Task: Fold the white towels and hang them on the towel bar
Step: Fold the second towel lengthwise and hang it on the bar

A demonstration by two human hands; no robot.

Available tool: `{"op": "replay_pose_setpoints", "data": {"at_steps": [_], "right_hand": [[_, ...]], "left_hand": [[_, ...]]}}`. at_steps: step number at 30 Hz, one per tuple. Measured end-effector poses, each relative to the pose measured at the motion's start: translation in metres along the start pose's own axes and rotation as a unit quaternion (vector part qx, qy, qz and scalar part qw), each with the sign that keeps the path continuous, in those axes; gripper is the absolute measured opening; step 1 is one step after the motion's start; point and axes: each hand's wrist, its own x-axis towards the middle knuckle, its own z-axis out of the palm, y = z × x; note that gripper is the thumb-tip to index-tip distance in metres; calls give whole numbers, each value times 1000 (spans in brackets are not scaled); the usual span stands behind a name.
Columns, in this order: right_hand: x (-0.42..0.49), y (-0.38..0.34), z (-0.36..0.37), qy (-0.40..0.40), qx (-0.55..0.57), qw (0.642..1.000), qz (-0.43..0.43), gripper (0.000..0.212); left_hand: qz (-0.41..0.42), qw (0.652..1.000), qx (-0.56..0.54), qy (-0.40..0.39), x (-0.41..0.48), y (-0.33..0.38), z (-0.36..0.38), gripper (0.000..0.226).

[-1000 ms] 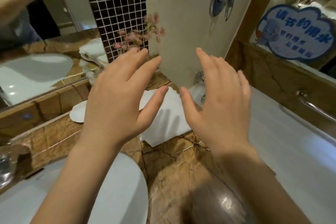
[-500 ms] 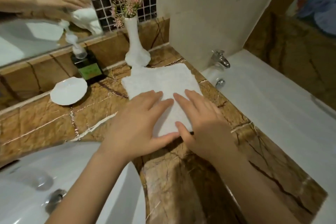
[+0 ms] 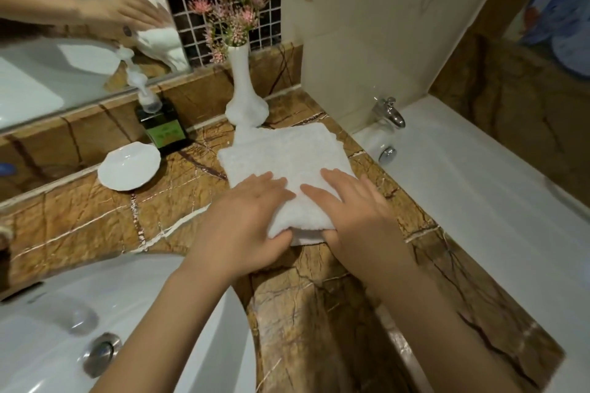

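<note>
Marble surface (image 3: 95, 217): left hand (image 3: 242, 217), right hand (image 3: 357, 214) pinch 6 o'clock edge of folded towel (image 3: 287, 153); likely next: lift to unseen towel bar.

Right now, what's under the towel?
The towel lies on the brown marble counter. At its near edge, the thumbs of the left hand and right hand tuck beneath, fingers on top. Anything else below is covered.
</note>
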Motion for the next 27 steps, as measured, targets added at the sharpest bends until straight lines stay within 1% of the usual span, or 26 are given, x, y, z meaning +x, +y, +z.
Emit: {"op": "replay_pose_setpoints", "data": {"at_steps": [2,4,6,8,10,12,14,15,18,19,21,23,26,27], "right_hand": [[1,2,-6,-8,16,1000,-8,47],[5,4,-13,-37,49,998,-3,45],[12,4,-25,-74,103,992,16,44],[23,2,-37,-79,135,988,18,45],[35,-1,-49,-62,134,989,9,42],[46,-1,-64,-31,140,990,3,35],[56,-1,-79,6,190,982,7,28],[62,0,-87,22,229,973,16,24],[75,2,-100,63,318,945,43,15],[78,2,-100,67,326,941,51,13],[80,-2,-96,61,320,942,81,11],[75,-9,-87,69,301,943,121,15],[55,-28,-78,113,267,945,153,37],[47,-39,-77,100,287,941,149,44]], "left_hand": [[-19,999,-28,-2,3,0,-6,52],[-17,997,-69,5,7,0,-12,49],[-17,994,-101,30,9,0,-18,42],[-41,985,-152,68,9,0,-24,38],[-62,969,-228,79,9,-1,-33,36],[-66,949,-292,99,10,-2,-45,41],[-74,929,-341,120,11,-5,-58,47],[-78,921,-362,118,11,-6,-65,46],[-87,914,-385,93,10,-5,-77,35],[-98,913,-386,89,9,-2,-78,32],[-122,898,-413,89,6,5,-76,30],[-141,874,-455,95,-1,12,-72,31],[-172,822,-531,109,-15,19,-70,30],[-185,804,-553,119,-19,20,-72,29]]}}
